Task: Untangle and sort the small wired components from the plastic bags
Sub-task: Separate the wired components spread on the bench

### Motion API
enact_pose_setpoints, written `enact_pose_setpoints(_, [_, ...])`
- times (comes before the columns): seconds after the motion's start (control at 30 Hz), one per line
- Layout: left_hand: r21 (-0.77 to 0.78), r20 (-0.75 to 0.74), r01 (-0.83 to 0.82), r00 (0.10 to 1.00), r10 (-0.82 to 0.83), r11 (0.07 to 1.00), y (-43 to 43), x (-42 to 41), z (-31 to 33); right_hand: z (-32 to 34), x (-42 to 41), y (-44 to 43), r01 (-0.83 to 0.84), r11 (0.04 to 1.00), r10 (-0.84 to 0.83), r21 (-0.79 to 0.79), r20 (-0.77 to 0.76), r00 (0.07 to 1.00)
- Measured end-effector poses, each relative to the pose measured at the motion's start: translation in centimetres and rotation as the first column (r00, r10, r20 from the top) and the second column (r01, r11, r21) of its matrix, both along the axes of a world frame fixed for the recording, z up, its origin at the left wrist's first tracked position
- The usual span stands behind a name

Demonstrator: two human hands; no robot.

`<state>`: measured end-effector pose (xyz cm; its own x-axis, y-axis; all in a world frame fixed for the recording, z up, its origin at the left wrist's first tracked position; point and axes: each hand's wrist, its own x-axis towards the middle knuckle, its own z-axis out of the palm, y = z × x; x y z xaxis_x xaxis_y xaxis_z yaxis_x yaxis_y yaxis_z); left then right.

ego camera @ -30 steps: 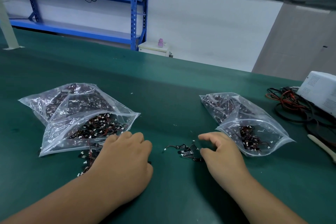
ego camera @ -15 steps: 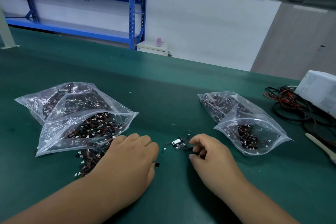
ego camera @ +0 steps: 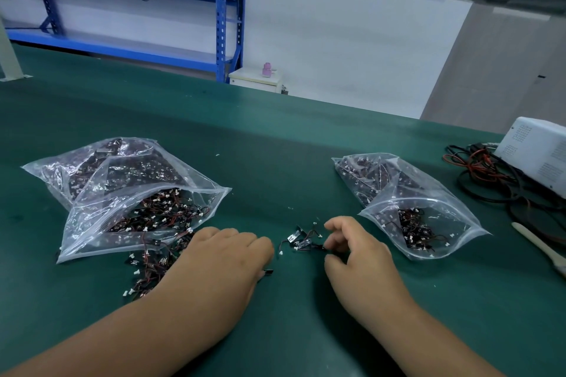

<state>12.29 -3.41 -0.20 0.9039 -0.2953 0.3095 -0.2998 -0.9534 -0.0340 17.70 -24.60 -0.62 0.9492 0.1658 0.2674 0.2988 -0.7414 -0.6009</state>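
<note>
The right hand (ego camera: 361, 257) has its grip pinched shut on the small tangle of wired components (ego camera: 301, 240), wrist low on the worktop (ego camera: 275, 147). The left hand (ego camera: 220, 266) lies knuckles-up with its fingers curled under. A black piece (ego camera: 269, 272) pokes out beside it; whether it is gripped I cannot tell. The left bag (ego camera: 131, 202) and the right bag (ego camera: 419, 211) flank the hands.

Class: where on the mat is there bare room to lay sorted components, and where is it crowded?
Free: the mat between the left bags and right bags; the near corner below the right bags. Crowded: the spill by the left hand, the tangle at the right hand, cables far right.
</note>
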Motion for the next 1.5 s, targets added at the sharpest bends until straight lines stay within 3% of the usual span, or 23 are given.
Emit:
enact_pose_setpoints(0.27, [-0.047,-0.041,-0.003,0.999,0.001,0.999,0.0,0.1,0.2,-0.6,0.4,-0.3,-0.052,0.997,0.055,-0.054,0.052,0.997])
enact_pose_setpoints(0.47, [-0.046,-0.041,-0.004,0.999,0.002,0.999,0.0,0.0,0.1,-0.9,0.2,0.0,-0.239,0.954,0.25,-0.184,0.039,0.967])
enact_pose_setpoints(0.6, [-0.062,-0.037,0.001,0.999,-0.004,0.998,-0.1,0.0,0.3,-0.9,0.3,0.0,-0.198,0.965,0.212,-0.172,0.065,0.975])
enact_pose_setpoints(0.73, [-0.106,-0.014,0.046,0.999,-0.047,0.993,-0.2,-0.1,0.8,-0.5,-0.3,-0.1,-0.181,0.982,0.187,-0.049,0.237,0.953])
enact_pose_setpoints(0.87, [-0.241,0.128,0.158,0.983,-0.13,0.958,-0.3,-0.3,1.3,0.3,-2.3,1.5,-0.277,0.935,0.344,-0.221,0.375,0.861])
enact_pose_setpoints(0.97, [-0.292,0.136,0.207,0.975,-0.173,0.934,-0.5,-0.4,1.4,0.0,-3.0,2.1,-0.296,0.913,0.385,-0.281,0.355,0.852])
enact_pose_setpoints(1.1, [-0.312,0.103,0.209,0.977,-0.186,0.927,-0.7,-0.5,1.2,0.3,-2.7,1.8,-0.269,0.933,0.336,-0.238,0.315,0.888])
enact_pose_setpoints(1.3, [-0.431,0.014,0.173,0.983,-0.185,0.885,-0.5,-0.4,0.8,-0.1,-2.1,1.6,-0.365,0.898,0.414,-0.246,0.186,0.891])
enact_pose_setpoints(1.5, [-0.383,-0.046,0.118,0.988,-0.147,0.916,-0.5,-0.1,0.6,-0.3,-1.6,0.9,-0.311,0.926,0.35,-0.213,0.183,0.919])
